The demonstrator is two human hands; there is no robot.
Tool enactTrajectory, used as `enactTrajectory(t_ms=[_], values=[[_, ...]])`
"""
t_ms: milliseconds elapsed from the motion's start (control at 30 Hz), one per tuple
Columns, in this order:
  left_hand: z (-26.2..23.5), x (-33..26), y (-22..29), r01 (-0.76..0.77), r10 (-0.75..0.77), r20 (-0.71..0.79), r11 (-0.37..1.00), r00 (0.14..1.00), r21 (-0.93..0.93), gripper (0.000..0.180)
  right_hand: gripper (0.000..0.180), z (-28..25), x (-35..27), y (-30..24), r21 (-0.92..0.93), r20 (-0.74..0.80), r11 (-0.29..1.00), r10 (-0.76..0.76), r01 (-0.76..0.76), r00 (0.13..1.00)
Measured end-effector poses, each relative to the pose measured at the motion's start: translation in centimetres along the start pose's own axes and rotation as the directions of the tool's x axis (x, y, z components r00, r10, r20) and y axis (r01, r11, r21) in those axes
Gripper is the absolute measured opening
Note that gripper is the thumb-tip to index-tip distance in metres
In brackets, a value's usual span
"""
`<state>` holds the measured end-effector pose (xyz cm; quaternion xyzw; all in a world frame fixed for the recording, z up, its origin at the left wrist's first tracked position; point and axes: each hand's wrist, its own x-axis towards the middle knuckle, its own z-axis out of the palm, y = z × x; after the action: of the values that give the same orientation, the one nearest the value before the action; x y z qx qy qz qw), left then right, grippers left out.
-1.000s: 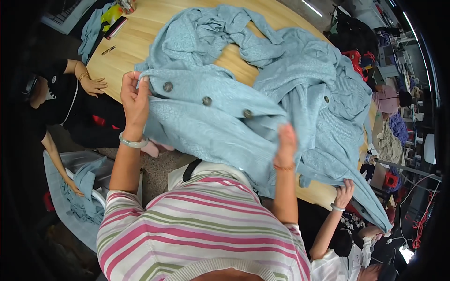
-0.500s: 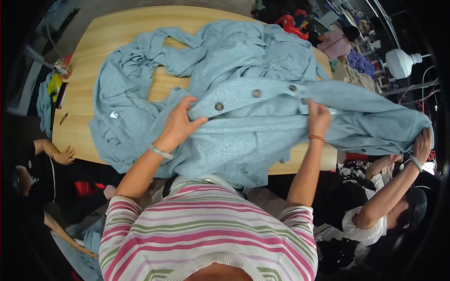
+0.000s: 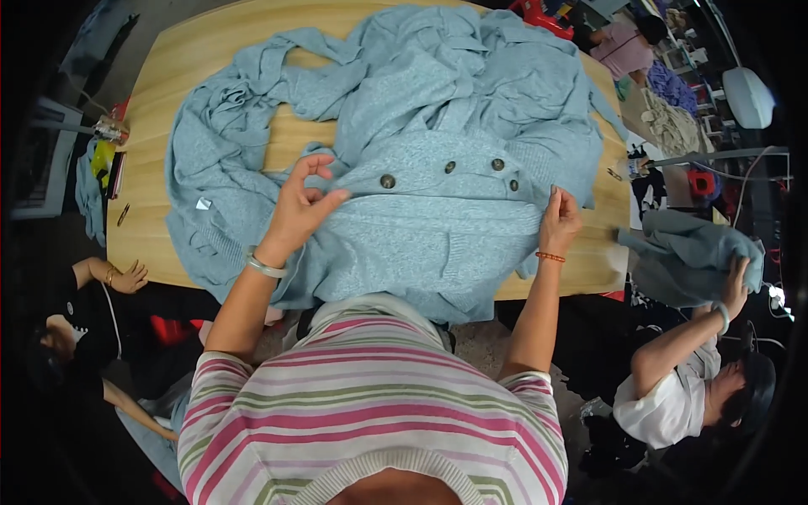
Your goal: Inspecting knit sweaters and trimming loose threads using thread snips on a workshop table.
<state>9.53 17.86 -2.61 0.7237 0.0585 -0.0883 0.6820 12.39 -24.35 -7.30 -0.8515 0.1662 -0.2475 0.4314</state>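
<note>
A light blue knitted cardigan (image 3: 396, 240) with dark round buttons lies in front of me at the near edge of the table. My left hand (image 3: 293, 210) hovers at the left end of its button band, thumb and fingers apart, holding nothing. At the cardigan's right end, my right hand (image 3: 561, 225) has its fingers pinched together on the fabric edge. More crumpled blue knitwear (image 3: 412, 76) is heaped behind it, and a sleeve-like length (image 3: 206, 168) curves down the left side with a small white tag (image 3: 204, 204).
The wooden table (image 3: 185, 63) carries small dark snips (image 3: 124, 215) at left. A co-worker's hand (image 3: 128, 278) rests at the left edge. At right, another person (image 3: 673, 370) lifts a blue-grey garment (image 3: 694, 257) beside the table. Red stools stand farther back.
The person at right has pulled a garment off the pile and away from the table. My right hand has moved down slightly to the cardigan's edge; my left hand has shifted slightly left.
</note>
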Motion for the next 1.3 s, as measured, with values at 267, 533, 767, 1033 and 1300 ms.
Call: enactTrajectory(t_ms=[267, 533, 767, 1033, 1300], values=[[0.6, -2.3, -0.3, -0.305, 0.251, 0.192, 0.883, 0.949, 0.357, 0.036, 0.012, 4.1, -6.1, -12.7, 0.208, 0.571, 0.960, -0.274, 0.186, 0.774], [-1.4, -1.8, -1.0, 0.129, -0.128, 0.277, 0.992, 0.952, 0.017, 0.011, 0.017, 9.1, -8.8, -13.7, 0.351, 0.825, 0.909, -0.413, 0.224, 0.385], [-6.5, -3.1, -2.1, 0.284, -0.264, 0.356, 0.959, 0.896, -0.005, 0.019, 0.015, 7.9, -7.7, -13.5, 0.203, 0.908, 0.967, -0.127, -0.154, 0.399], [-7.0, -4.1, -1.3, 0.250, -0.222, 0.303, 0.967, 0.927, -0.055, 0.013, 0.017, 7.8, -7.4, -13.0, 0.139, 0.941, 0.959, -0.051, -0.245, 0.335], [-3.0, -4.2, -0.4, 0.250, -0.200, 0.369, 0.964, 0.908, -0.094, 0.020, 0.016, 5.3, -6.0, -13.6, 0.130, 0.951, 0.975, -0.072, -0.180, 0.301]])
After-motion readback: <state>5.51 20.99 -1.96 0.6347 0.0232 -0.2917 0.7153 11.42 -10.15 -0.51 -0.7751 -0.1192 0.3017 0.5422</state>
